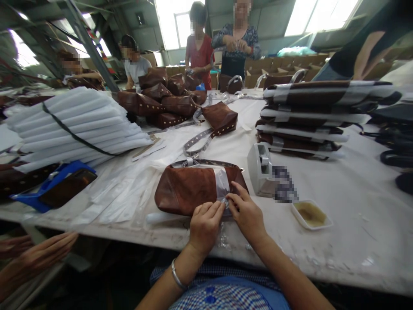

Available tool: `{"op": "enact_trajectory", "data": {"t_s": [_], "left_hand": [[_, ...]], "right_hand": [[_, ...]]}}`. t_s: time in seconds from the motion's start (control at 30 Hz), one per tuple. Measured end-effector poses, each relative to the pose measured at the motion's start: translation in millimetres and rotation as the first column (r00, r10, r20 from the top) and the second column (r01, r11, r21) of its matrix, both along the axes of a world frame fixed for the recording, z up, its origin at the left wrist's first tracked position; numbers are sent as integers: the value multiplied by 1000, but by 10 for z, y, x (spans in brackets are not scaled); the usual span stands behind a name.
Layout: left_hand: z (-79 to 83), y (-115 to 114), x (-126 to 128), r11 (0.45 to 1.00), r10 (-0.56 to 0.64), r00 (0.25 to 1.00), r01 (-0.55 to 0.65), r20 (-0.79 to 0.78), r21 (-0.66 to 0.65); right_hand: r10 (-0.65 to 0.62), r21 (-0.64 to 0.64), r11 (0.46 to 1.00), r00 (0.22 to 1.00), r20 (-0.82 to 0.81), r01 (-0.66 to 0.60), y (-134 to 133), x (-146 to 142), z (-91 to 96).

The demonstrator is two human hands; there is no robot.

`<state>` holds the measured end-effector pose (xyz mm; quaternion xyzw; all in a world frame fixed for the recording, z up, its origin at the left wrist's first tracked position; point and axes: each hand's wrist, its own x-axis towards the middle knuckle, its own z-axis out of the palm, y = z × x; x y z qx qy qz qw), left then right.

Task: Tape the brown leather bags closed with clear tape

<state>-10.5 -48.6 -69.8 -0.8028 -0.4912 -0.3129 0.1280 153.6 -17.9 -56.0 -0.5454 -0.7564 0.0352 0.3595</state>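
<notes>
A brown leather handbag (190, 187) lies on its side at the front of the table, its studded strap folded along the far edge. Around its right part runs a band of clear plastic wrap (222, 181). My left hand (205, 221) rests at the bag's near edge, fingers close together and pressed on the end of the band. My right hand (245, 211) is just to the right, pinching the same end, with the index finger stretched over the bag. The fingertips of both hands almost meet, and they partly cover the plastic.
Left stands a strapped stack of white padded sheets (74, 125), with a phone (68, 188) on a blue item before it. More brown bags (171, 101) lie behind. Wrapped bags (300, 125) are piled right, near a tape dispenser (258, 172) and a small dish (311, 214). A co-worker's hands (41, 254) are at lower left.
</notes>
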Motion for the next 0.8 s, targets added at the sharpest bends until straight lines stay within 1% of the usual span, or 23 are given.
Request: {"op": "enact_trajectory", "data": {"t_s": [0.1, 0.17, 0.3, 0.37, 0.43, 0.47, 0.5, 0.57, 0.6, 0.63, 0.67, 0.7, 0.73, 0.77, 0.8], "left_hand": [[-48, -71, 29, 1000, 10, 1000, -11, -23, -14], [-86, -113, 42, 1000, -3, 998, 2, -55, -26], [-134, -157, 45, 999, -10, 996, 5, -94, -48], [-132, -159, 45, 999, -6, 995, 1, -96, -51], [-117, -156, 48, 998, -7, 996, 2, -94, -61], [-109, -154, 50, 998, -8, 996, 2, -91, -65], [-102, -153, 52, 998, -10, 996, 4, -87, -70], [-98, -154, 56, 997, -12, 997, 7, -70, -80], [-102, -156, 57, 996, -11, 998, 6, -54, -85], [-112, -159, 58, 996, -8, 999, 5, -36, -92], [-126, -162, 59, 995, -5, 1000, 3, -18, -98], [-143, -164, 59, 995, -3, 1000, 3, -3, -104], [-162, -166, 58, 994, -1, 1000, 2, 9, -107], [-181, -165, 57, 994, -3, 1000, 4, 15, -107], [-198, -163, 56, 995, -7, 1000, 8, 17, -103]], "right_hand": [[2, 4, 1000, 1000, -16, -2, 11, 4, -11], [16, 24, 1000, 999, -29, -15, 13, 0, -17], [25, 58, 998, 1000, 2, -25, -25, 17, -15], [62, 66, 996, 997, 35, -64, -57, 88, 17], [94, 107, 989, 994, 48, -99, -71, 229, 90], [81, 150, 985, 996, 37, -86, -61, 328, 143], [40, 199, 979, 999, 10, -41, -35, 441, 203], [-100, 260, 958, 991, -85, 119, 76, 697, 325], [-178, 236, 949, 974, -138, 207, 159, 828, 373], [-252, 154, 947, 948, -197, 283, 257, 953, 405], [-319, 25, 941, 914, -252, 336, 363, 1068, 419], [-377, -120, 926, 877, -298, 357, 473, 1166, 414], [-420, -253, 902, 844, -334, 349, 577, 1243, 394], [-450, -356, 876, 817, -362, 325, 672, 1298, 364], [-465, -422, 857, 797, -385, 297, 753, 1331, 330]]}}
